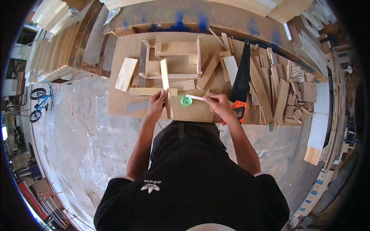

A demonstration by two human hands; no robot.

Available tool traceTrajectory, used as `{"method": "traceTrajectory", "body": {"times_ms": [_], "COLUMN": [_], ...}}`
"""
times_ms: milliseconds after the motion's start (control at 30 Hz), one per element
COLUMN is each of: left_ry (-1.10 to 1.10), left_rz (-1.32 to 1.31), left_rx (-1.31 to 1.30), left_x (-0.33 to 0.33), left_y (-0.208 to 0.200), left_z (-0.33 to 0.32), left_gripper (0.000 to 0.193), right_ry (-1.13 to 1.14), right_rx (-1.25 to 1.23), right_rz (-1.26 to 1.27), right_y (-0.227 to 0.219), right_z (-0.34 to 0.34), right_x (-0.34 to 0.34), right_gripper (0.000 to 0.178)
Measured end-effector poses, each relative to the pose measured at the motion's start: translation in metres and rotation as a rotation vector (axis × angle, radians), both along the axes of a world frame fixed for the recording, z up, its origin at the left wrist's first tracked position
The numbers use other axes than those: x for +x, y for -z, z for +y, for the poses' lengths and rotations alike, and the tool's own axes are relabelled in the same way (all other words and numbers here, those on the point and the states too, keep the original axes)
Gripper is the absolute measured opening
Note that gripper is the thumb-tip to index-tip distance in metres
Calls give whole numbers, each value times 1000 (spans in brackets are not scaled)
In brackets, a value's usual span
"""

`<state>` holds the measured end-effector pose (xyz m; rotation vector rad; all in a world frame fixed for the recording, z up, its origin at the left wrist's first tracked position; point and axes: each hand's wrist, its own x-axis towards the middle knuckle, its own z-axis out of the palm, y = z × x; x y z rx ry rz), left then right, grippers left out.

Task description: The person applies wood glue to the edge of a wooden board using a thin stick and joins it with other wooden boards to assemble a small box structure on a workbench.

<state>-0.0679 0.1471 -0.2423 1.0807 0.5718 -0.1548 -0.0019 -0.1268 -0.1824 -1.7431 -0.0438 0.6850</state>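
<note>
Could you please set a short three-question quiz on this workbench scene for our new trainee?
1. True or false: the left hand grips a long wooden strip that stands on the plywood board.
2. What lies just right of the right hand? A) a hammer B) a handsaw with an orange and black handle C) a drill
3. Fill in: the small round lid between the hands is coloured ____.

Key
1. True.
2. B: the handsaw lies with its dark blade pointing away from the person.
3. Green. The right hand holds a thin pale stick with its end beside that lid.
</note>
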Motion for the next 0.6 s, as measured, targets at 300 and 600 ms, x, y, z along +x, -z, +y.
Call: {"method": "traceTrajectory", "body": {"times_ms": [300, 600], "left_ry": [73, 19], "left_rz": [-308, -328], "left_rx": [-232, -415], "left_x": [19, 20], "left_y": [-79, -153], "left_z": [-3, -17], "left_gripper": [16, 20], "right_ry": [256, 283], "right_rx": [593, 739], "right_rz": [309, 17], "right_y": [-64, -131], "right_z": [-2, 3], "right_x": [-4, -10], "right_gripper": [19, 22]}}
